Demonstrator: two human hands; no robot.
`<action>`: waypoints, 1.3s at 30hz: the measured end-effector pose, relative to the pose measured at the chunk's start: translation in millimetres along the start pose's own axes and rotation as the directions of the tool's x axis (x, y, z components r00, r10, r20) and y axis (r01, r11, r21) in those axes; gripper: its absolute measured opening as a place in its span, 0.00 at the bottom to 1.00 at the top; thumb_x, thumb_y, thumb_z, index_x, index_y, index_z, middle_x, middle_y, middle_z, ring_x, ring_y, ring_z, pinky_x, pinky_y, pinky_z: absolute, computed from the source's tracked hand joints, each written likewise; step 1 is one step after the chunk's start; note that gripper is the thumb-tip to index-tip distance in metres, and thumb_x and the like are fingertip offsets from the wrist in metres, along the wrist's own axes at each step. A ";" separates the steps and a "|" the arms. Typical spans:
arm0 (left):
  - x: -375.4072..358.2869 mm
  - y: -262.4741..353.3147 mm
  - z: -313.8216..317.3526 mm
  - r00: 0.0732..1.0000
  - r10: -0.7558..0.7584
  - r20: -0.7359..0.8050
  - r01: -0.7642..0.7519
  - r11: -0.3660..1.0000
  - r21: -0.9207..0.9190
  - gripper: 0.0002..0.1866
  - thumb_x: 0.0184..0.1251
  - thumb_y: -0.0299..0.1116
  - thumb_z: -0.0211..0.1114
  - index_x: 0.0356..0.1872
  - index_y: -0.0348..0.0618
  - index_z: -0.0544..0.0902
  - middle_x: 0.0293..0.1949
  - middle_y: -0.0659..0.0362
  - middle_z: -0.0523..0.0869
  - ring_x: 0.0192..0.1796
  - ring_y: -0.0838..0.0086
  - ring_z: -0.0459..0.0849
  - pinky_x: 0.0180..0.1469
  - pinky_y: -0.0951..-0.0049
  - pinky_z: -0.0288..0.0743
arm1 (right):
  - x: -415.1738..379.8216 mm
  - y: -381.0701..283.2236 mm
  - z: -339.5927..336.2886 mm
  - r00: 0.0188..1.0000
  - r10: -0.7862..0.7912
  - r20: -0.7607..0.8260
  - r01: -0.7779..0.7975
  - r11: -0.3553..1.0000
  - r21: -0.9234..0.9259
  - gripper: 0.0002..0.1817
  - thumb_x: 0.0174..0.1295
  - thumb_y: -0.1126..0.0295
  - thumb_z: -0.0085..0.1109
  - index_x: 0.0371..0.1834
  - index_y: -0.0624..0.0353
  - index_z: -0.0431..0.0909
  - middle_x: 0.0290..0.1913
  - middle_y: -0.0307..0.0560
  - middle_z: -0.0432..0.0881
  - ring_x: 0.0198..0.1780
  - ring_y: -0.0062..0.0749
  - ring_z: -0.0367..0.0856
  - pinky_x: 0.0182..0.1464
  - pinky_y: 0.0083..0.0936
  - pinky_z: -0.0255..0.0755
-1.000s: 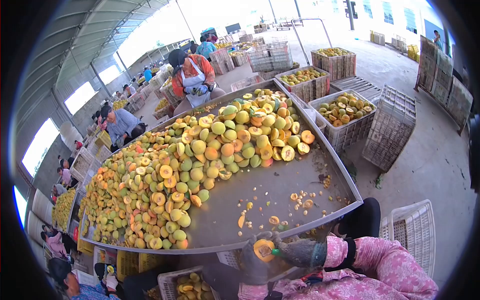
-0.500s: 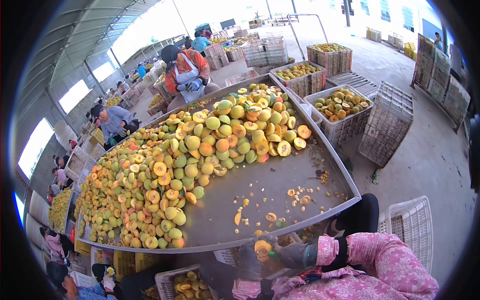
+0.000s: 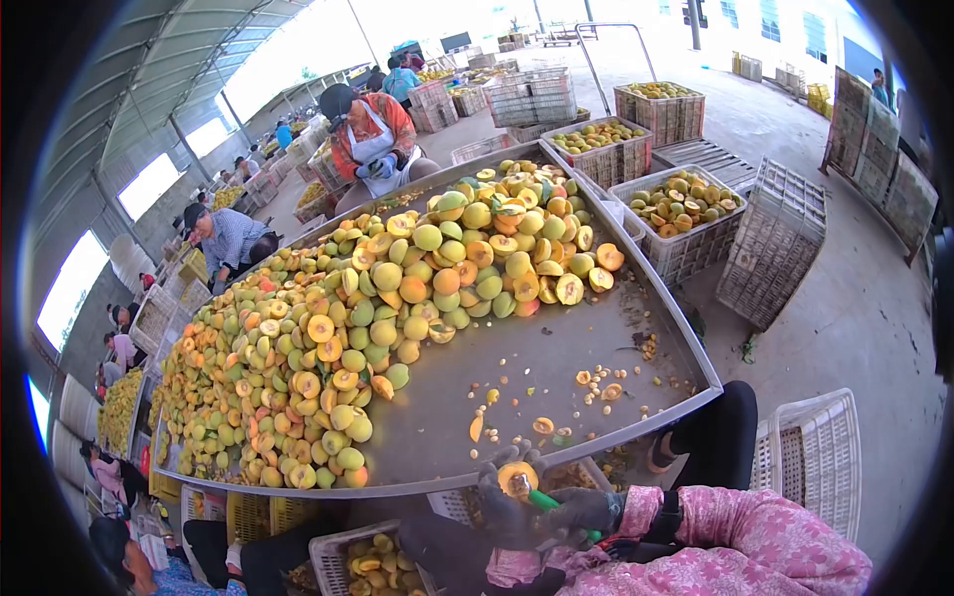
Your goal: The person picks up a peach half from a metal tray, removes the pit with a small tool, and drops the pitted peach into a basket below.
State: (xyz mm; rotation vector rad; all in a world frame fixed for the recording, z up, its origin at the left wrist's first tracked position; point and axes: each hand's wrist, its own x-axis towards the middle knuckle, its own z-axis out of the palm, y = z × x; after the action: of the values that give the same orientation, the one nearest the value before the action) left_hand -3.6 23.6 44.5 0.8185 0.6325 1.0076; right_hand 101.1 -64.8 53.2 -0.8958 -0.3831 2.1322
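My left hand (image 3: 505,510), in a dark grey glove, holds a cut orange fruit half (image 3: 518,480) just beyond the metal table's (image 3: 452,488) near edge. My right hand (image 3: 584,512), gloved too, grips a green-handled tool (image 3: 544,500) whose tip meets the fruit's hollow. A large heap of yellow-green and orange fruit (image 3: 388,283), whole and halved, covers the table's left and far parts. Several loose pits (image 3: 596,382) and a few fruit scraps (image 3: 543,425) lie on the bare metal nearer my hands.
Below the table are a white crate of fruit (image 3: 373,566) and yellow crates (image 3: 248,519). Filled crates (image 3: 681,214) and a tilted crate (image 3: 773,243) stand to the right, with a white basket (image 3: 817,457) nearer. Across the table sits a person in orange sleeves (image 3: 373,144); other people sit left.
Both hands have risen slightly, and the fruit half now faces up more. More of the green handle shows between them. The view has shifted a little.
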 end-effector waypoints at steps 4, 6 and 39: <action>1.8 -5.2 -0.1 0.998 -0.061 -0.015 0.055 0.971 -0.234 0.18 0.72 0.40 0.43 0.48 0.33 0.70 0.51 0.44 0.76 0.48 0.58 0.81 0.51 0.58 0.79 | 1.1 9.3 -6.0 0.999 -0.043 0.019 0.042 0.998 0.037 0.10 0.61 0.67 0.54 0.42 0.56 0.68 0.21 0.37 0.70 0.12 0.16 0.63 0.09 0.15 0.55; -0.4 -6.2 2.4 0.981 -0.189 -0.042 0.156 0.899 -0.408 0.19 0.73 0.41 0.43 0.49 0.32 0.70 0.50 0.44 0.77 0.48 0.58 0.81 0.49 0.59 0.80 | -0.7 10.8 -7.0 0.997 -0.075 0.012 0.075 0.997 0.008 0.10 0.61 0.67 0.54 0.42 0.56 0.68 0.21 0.37 0.70 0.12 0.16 0.63 0.09 0.15 0.55; 3.2 14.9 -46.4 0.948 -0.316 0.033 0.247 0.667 -0.703 0.27 0.62 0.41 0.55 0.56 0.31 0.67 0.56 0.37 0.68 0.58 0.49 0.69 0.62 0.47 0.65 | -11.2 27.3 -56.4 0.920 -0.378 0.106 0.315 0.550 -0.774 0.26 0.52 0.54 0.63 0.49 0.59 0.69 0.39 0.49 0.70 0.44 0.45 0.73 0.46 0.37 0.71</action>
State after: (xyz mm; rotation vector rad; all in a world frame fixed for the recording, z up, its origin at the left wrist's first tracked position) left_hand -45.6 44.6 31.0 -0.0158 0.3795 0.8973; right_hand 131.2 -92.2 4.4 -1.2329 -1.4169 1.5028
